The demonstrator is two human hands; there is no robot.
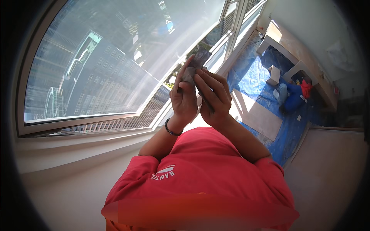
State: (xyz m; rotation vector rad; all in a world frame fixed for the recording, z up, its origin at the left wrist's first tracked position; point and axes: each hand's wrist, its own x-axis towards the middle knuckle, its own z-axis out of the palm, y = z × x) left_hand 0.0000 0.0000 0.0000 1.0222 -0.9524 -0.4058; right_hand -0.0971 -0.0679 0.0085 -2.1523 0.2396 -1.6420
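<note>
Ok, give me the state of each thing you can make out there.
Left hand: closed on grey piece.
Right hand: closed on grey piece.
Grey piece: held up between the fingers.
Window: looks open.
Bracelet: worn on left wrist.
Blue sheet: spread on floor, wrinkled.
Board: lying flat on blue sheet.

A person in a short-sleeved red shirt (208,161), with a dark bracelet (173,129).
The left sleeve (142,168) and the right sleeve (273,173) have the same red colour. On the left side of the chest there is a small white print (163,172) with letters. Round black beads form the bracelet, around the left wrist. Lower, a blurred orange-red band (200,212) crosses the body.
</note>
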